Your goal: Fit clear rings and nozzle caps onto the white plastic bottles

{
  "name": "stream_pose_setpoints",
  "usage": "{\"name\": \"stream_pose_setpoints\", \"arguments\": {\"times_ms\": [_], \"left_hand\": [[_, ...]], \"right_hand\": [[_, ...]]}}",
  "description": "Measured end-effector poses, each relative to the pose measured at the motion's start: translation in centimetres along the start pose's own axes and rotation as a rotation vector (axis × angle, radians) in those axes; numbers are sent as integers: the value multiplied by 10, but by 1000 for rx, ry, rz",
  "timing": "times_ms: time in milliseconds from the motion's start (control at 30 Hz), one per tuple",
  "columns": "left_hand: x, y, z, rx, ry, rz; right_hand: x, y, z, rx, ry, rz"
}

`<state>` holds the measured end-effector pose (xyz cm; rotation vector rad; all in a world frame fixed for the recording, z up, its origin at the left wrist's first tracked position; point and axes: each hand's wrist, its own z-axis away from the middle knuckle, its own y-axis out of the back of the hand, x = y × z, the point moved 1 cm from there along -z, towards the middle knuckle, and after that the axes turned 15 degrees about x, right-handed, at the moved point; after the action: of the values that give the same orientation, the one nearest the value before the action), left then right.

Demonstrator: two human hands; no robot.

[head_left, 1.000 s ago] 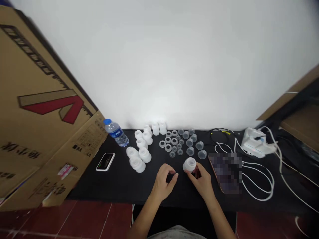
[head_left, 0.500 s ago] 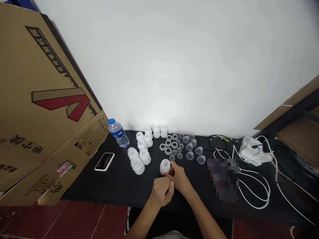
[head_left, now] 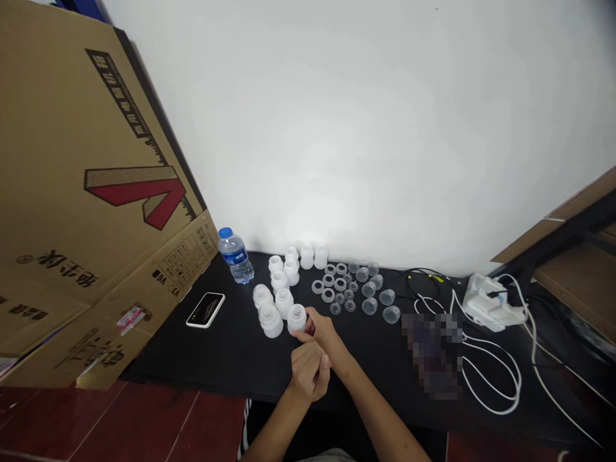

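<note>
A small white plastic bottle (head_left: 297,319) with an open top stands upright at the right front of the bottle group. My right hand (head_left: 320,330) has its fingertips closed on this bottle's right side. Just below, my left hand (head_left: 309,371) is curled into a loose fist over the black table (head_left: 221,359); whatever its fingers hold, if anything, is hidden. More white bottles (head_left: 271,321) stand close together to the left and behind. Translucent flat rings (head_left: 328,295), small clear discs (head_left: 350,305) and clear dome caps (head_left: 369,306) lie to the right.
A water bottle (head_left: 236,255) with a blue cap and a white phone-like device (head_left: 206,310) are at the left, beside a large cardboard box (head_left: 62,212). At the right lie a pixelated object (head_left: 430,356), white cables (head_left: 486,407) and a white power strip (head_left: 493,303).
My right hand has moved left with the white bottle, bringing it beside the other bottles. My left hand stays curled in nearly the same place. The camera view has shifted slightly.
</note>
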<state>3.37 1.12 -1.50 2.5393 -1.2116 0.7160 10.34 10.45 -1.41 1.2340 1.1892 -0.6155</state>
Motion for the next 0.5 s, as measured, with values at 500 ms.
{"name": "stream_pose_setpoints", "arguments": {"times_ms": [500], "left_hand": [[-9, -1, 12, -32, 49, -20]], "right_hand": [[5, -6, -4, -9, -23, -10]]}}
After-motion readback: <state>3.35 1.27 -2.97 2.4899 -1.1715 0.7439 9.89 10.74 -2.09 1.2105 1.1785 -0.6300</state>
